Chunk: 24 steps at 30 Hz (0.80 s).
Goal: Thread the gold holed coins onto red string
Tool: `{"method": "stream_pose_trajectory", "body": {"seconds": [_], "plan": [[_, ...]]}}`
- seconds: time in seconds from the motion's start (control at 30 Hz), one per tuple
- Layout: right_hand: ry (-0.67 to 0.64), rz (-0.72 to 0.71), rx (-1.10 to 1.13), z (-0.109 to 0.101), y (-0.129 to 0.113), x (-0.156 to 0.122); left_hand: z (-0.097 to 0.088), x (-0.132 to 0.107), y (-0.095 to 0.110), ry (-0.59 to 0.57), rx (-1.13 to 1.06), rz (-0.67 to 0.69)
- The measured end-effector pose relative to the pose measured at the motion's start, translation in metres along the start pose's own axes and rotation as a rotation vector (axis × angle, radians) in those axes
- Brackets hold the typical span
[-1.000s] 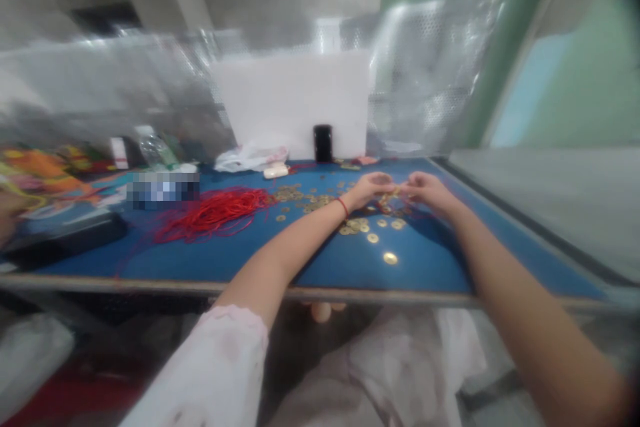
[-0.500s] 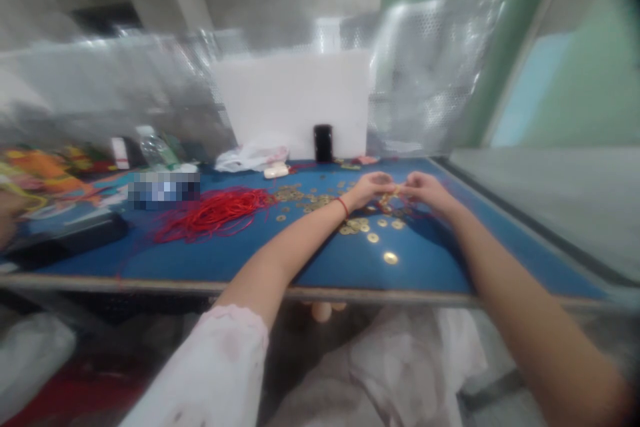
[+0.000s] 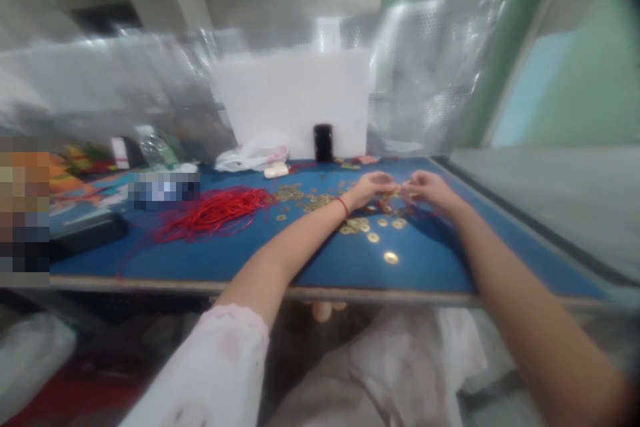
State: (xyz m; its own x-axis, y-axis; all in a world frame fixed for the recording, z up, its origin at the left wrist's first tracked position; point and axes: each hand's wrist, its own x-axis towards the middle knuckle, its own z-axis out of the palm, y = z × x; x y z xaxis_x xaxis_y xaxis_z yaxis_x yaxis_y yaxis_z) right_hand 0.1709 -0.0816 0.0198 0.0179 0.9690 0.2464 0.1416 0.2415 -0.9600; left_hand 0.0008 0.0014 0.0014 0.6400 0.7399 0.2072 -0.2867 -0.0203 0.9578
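My left hand (image 3: 374, 188), a red string bracelet on its wrist, is closed with its fingertips pinched on a small brass coin (image 3: 397, 190). Close on its right, my right hand (image 3: 426, 191) is also pinched, on what looks like a thin red cord (image 3: 407, 199); blur hides the exact hold. More gold and red hangs beneath the fingers, too smeared to make out. Loose round brass coins with center holes lie below and left of my hands, among them a pile of coins (image 3: 355, 225) and a single coin (image 3: 391, 257) nearer the front edge.
A heap of red cords (image 3: 220, 213) spreads across the blue tabletop (image 3: 320, 263). Behind stand a black phone-like object (image 3: 323, 143), a white plastic bag (image 3: 250, 157) and a clear bottle (image 3: 153, 150). A dark box (image 3: 93, 235) lies left. A raised ledge (image 3: 550, 213) borders the right.
My right fingers have shifted slightly, and the gold piece between the hands sits a little differently. My left arm and the loose coins look the same.
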Motion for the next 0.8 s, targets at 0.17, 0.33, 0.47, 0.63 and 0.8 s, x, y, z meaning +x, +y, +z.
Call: {"method": "stream_pose_trajectory", "body": {"seconds": [0.17, 0.33, 0.47, 0.63, 0.8], "plan": [[-0.068, -0.029, -0.047, 0.0017, 0.0033, 0.0002, -0.0013, 0.0001, -0.0016, -0.029, 0.0, -0.014], [-0.059, -0.038, -0.05, 0.0025, 0.0046, 0.0003, -0.0018, 0.0002, -0.0036, -0.075, 0.011, 0.006], [-0.044, -0.044, -0.07, 0.0025, 0.0043, 0.0007, -0.0023, 0.0005, -0.004, -0.064, 0.013, -0.002], [0.0, 0.001, 0.009, 0.0, 0.0006, -0.0002, -0.002, -0.0006, -0.0017, -0.071, -0.007, 0.01], [0.035, 0.017, 0.063, -0.0025, -0.0037, -0.0018, -0.0006, -0.0024, 0.0016, -0.015, -0.04, 0.001]]}}
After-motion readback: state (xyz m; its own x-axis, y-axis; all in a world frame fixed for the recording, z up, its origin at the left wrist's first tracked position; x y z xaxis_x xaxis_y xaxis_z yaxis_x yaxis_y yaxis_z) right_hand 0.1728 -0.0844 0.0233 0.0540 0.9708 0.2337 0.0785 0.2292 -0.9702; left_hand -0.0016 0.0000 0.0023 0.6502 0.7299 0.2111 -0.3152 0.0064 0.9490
